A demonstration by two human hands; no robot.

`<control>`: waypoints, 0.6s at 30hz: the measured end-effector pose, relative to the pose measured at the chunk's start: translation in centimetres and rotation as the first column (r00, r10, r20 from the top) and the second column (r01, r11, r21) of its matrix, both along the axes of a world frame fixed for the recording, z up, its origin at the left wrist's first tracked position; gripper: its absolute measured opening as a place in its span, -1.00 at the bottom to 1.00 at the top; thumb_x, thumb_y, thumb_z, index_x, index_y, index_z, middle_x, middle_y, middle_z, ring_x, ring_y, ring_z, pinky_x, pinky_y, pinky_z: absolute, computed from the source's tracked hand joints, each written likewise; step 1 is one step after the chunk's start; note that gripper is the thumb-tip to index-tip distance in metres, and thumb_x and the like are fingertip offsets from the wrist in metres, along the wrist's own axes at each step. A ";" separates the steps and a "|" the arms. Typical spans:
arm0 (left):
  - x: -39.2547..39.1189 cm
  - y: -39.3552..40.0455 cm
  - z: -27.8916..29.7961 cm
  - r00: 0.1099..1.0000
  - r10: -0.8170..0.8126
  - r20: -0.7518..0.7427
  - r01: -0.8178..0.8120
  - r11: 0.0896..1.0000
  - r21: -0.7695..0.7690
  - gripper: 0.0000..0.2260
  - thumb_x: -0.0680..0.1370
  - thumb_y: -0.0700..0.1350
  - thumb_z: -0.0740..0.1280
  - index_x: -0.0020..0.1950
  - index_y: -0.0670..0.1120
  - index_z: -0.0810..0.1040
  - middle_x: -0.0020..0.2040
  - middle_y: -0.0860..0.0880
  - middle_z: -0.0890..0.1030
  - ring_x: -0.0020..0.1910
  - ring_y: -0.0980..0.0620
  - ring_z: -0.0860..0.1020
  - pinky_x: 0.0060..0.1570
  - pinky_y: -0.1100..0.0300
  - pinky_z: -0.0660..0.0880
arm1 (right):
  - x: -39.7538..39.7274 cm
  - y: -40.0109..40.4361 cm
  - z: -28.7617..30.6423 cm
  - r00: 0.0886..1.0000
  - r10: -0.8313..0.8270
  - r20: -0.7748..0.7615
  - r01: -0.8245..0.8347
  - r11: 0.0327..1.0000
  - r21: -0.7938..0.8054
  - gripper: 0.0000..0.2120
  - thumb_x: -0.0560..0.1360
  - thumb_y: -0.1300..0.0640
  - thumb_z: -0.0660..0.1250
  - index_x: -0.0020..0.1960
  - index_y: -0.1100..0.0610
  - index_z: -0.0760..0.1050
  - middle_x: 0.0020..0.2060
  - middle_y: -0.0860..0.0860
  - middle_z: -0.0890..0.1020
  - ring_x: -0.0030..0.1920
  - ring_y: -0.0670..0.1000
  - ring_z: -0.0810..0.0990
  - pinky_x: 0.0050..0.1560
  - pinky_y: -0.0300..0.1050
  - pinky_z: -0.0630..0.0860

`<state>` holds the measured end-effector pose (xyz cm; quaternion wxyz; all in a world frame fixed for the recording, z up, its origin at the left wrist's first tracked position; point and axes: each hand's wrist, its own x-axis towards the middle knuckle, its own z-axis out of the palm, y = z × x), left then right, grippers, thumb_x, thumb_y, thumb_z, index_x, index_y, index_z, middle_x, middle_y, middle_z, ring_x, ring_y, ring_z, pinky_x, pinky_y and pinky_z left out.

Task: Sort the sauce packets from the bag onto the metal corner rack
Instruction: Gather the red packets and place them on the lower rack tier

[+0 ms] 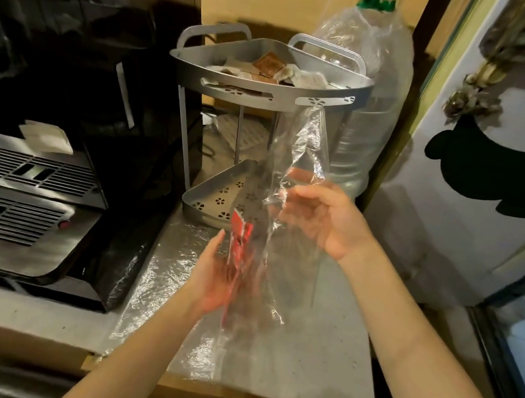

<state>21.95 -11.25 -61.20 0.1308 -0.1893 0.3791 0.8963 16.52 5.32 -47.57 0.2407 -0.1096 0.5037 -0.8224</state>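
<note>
Red sauce packets (pixel 239 243): upright in clear bag (pixel 283 202), against left hand (pixel 219 275), fingers apart; right hand (pixel 321 215) fingers apart, grip unclear; metal corner rack (pixel 268 90) above, frame centre.

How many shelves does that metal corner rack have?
2. The upper shelf holds a pile of sauce packets; the lower shelf sits on the counter, partly hidden behind the clear plastic bag. No other tier shows.
</note>
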 end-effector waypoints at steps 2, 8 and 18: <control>-0.1 -0.7 0.0 0.999 -0.015 -0.031 0.014 1.000 -0.022 -0.67 0.47 0.07 0.26 0.08 -0.10 0.59 -0.15 -0.03 0.68 -0.19 0.02 0.61 -0.17 0.18 0.55 | -0.1 1.0 -0.9 0.998 -0.050 0.036 0.049 0.998 0.042 -0.85 0.39 0.34 0.25 -0.13 0.17 0.55 -0.41 -0.01 0.67 -0.42 -0.05 0.64 -0.33 -0.15 0.63; -0.1 -2.8 -1.1 0.993 0.031 0.118 0.015 0.930 -0.368 -0.71 0.48 0.05 0.33 0.02 -0.16 0.54 -0.34 -0.05 0.67 -0.45 0.04 0.61 -0.41 0.25 0.53 | -0.1 5.2 -6.0 0.963 -0.207 0.170 0.166 0.959 0.229 -0.86 0.50 0.17 0.25 -0.08 0.11 0.59 -0.38 0.01 0.66 -0.42 -0.05 0.62 -0.45 -0.24 0.55; 0.1 -1.6 -2.4 0.997 0.053 0.054 0.035 0.307 -0.951 -0.76 0.47 0.02 0.36 0.03 -0.11 0.51 -0.18 -0.03 0.61 -0.20 -0.02 0.61 -0.20 0.15 0.51 | 1.0 8.3 -14.0 0.927 -0.336 0.166 0.179 0.785 0.593 -0.89 0.44 0.34 0.34 -0.07 0.38 0.56 -0.39 0.14 0.68 -0.27 0.09 0.69 -0.19 -0.08 0.59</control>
